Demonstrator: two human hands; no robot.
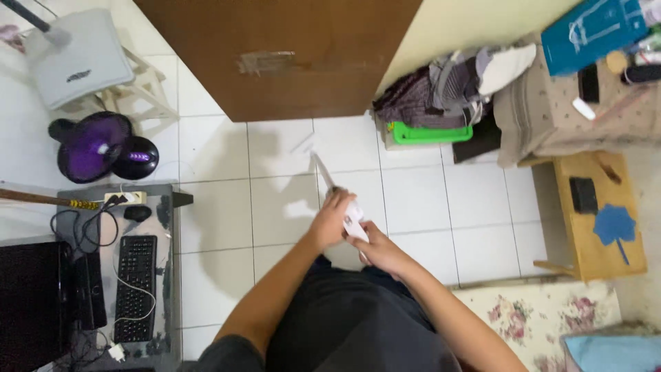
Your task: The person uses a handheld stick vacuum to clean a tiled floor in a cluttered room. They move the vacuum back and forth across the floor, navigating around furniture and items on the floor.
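My left hand (332, 219) is clenched around the near end of a long, narrow pale blade-like strip (322, 172), which slants up and away from me over the white tiled floor (420, 200). My right hand (375, 246) closes on a small white folded piece, cloth or paper (354, 215), pressed just beside the left fist, so the two hands touch at the base of the strip. What the strip is made of I cannot tell; it is blurred.

To do this well, I judge the left fist should hold firm and level while the right works the white piece along the strip in a direction away from my fingers, with the tip pointed clear of my legs.

Around me: a brown wooden door (289, 55) ahead, a green plastic basket heaped with dark clothes (430, 132) to the right, a small yellow wooden table (595, 213) beyond it, and a black computer keyboard (135, 286) on a glass-topped desk at left, near a purple round fan (93, 146).
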